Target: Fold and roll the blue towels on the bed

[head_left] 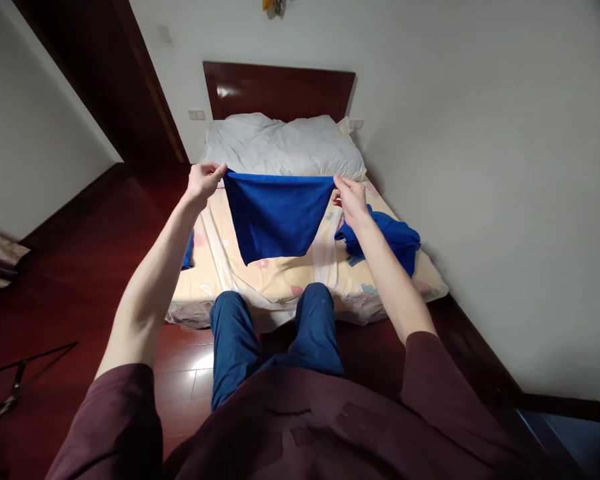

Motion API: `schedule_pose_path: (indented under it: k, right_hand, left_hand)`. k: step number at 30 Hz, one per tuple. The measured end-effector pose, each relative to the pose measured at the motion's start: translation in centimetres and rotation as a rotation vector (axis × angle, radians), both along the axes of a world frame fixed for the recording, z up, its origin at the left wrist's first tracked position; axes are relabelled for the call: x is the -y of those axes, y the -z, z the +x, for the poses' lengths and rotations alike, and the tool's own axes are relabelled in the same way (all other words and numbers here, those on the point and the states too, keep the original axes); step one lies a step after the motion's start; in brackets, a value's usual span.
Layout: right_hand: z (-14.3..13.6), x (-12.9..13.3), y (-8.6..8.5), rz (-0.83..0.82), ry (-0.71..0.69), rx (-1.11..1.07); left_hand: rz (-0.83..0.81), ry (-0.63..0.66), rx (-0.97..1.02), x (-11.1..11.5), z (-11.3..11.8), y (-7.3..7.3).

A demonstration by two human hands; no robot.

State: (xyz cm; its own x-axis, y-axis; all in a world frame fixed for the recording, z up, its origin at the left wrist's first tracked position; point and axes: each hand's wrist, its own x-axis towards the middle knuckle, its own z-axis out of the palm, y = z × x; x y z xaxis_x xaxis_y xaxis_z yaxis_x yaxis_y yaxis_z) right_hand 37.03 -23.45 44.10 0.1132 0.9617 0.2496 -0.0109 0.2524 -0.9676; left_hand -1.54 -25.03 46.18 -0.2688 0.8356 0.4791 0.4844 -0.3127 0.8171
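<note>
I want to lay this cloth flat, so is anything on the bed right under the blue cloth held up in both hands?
Nothing visible: the blue cloth hangs from the left hand and right hand over bare floral sheet. A crumpled blue cloth pile lies off to the right.

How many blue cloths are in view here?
3. One blue cloth hangs stretched between the left hand and right hand; a crumpled one lies on the bed's right side; a third peeks out behind the left forearm, mostly hidden.
</note>
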Motion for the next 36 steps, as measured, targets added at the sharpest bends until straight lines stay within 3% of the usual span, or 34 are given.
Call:
schedule_pose_path:
  k: [5,10,21,28,31,36]
  right_hand:
    - [-0.8,1.9,-1.4,-0.075,-0.03,-0.032]
    - [-1.0,2.6,-1.7,-0.113,0.005,-0.109]
    - [0.2,2.5,-0.5,-0.068,-0.039,-0.03]
    - [1.7,0.6,0.5,-0.054,-0.075,0.003]
    - [1.8,-0.8,1.5,-0.1,-0.065,0.022]
    - [0.3,-4.7,4.1,-0.194,-0.05,0.014]
  left_hand:
    - [-0.027,-0.049,0.086,1.4,-0.6,-0.2]
    - [-0.132,-0.046,0.154,2.3,-0.7,-0.2]
    - [-0.219,0.016,0.297,3.7,-0.9,0.7]
    - [-0.268,0.072,0.213,3.8,-1.6,0.7]
    - [-0.291,0.094,0.238,2.6,-2.0,1.8]
    - [-0.3,0.137,0.272,-1.3,-2.6,5.2]
